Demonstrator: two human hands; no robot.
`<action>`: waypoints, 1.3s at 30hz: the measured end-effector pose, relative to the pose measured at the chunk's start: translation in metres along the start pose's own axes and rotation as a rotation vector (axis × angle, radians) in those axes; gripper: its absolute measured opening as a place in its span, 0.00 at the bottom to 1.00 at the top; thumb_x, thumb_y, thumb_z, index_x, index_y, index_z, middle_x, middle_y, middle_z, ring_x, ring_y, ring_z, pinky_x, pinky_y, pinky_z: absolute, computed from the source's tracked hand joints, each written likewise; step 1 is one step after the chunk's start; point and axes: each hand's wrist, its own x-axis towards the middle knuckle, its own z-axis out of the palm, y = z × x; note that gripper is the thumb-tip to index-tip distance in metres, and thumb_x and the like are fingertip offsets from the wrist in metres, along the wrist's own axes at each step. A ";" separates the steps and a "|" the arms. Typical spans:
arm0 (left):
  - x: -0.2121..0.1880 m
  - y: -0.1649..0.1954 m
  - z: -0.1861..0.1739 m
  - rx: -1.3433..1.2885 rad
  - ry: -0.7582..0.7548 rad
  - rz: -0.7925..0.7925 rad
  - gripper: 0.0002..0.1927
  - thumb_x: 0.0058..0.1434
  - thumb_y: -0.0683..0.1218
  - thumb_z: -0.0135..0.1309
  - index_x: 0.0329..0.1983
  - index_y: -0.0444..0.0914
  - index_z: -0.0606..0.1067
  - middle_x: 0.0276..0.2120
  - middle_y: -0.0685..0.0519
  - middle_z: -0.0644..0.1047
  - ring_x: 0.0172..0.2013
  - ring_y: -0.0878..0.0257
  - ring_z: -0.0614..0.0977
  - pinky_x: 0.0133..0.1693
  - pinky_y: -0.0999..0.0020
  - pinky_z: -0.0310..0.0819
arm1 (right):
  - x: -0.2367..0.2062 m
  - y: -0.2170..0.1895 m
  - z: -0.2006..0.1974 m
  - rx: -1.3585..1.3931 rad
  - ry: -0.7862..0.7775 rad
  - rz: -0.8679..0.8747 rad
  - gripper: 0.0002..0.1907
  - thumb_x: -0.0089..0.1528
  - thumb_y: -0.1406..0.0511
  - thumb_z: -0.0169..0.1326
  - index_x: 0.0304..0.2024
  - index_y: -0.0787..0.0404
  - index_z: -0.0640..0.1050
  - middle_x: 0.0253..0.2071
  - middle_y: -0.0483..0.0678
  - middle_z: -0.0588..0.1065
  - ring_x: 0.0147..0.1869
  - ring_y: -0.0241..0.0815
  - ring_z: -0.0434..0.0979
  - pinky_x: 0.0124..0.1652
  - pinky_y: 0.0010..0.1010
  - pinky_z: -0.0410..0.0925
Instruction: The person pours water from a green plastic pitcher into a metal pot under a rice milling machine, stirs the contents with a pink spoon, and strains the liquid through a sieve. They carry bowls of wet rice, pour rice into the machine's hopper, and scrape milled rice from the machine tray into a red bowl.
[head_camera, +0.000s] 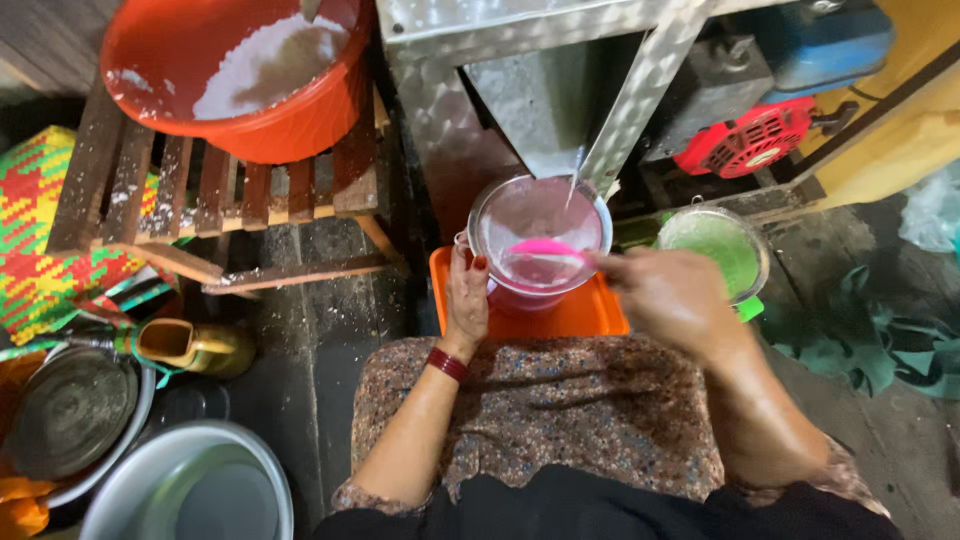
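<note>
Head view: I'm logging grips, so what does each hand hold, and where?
Left hand grips the pink-filled clear jug at its side wall. Right hand pinches the pink scoop's handle end.

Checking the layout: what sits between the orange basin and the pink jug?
In the head view, the slatted wooden stool under the orange basin, then the metal machine's chute, above the pink jug.
</note>
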 end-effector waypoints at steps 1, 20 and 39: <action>0.000 0.002 0.000 0.023 0.001 -0.005 0.30 0.74 0.60 0.43 0.68 0.34 0.66 0.62 0.47 0.72 0.63 0.57 0.72 0.65 0.65 0.61 | 0.000 0.002 0.001 -0.013 -0.008 0.051 0.26 0.59 0.62 0.53 0.60 0.35 0.76 0.34 0.50 0.76 0.37 0.56 0.79 0.36 0.48 0.72; -0.006 -0.003 0.004 -0.138 0.014 -0.049 0.26 0.75 0.58 0.46 0.65 0.34 0.68 0.57 0.51 0.73 0.58 0.62 0.72 0.63 0.68 0.63 | 0.000 0.005 0.021 0.040 -0.106 0.007 0.22 0.64 0.61 0.49 0.61 0.39 0.76 0.29 0.52 0.76 0.32 0.57 0.79 0.31 0.51 0.71; -0.005 -0.002 0.004 -0.201 -0.009 -0.048 0.33 0.73 0.62 0.49 0.70 0.35 0.64 0.61 0.50 0.72 0.61 0.63 0.73 0.64 0.67 0.65 | -0.008 0.003 0.000 -0.129 0.042 0.059 0.30 0.60 0.67 0.48 0.65 0.40 0.72 0.28 0.49 0.75 0.33 0.53 0.79 0.31 0.46 0.71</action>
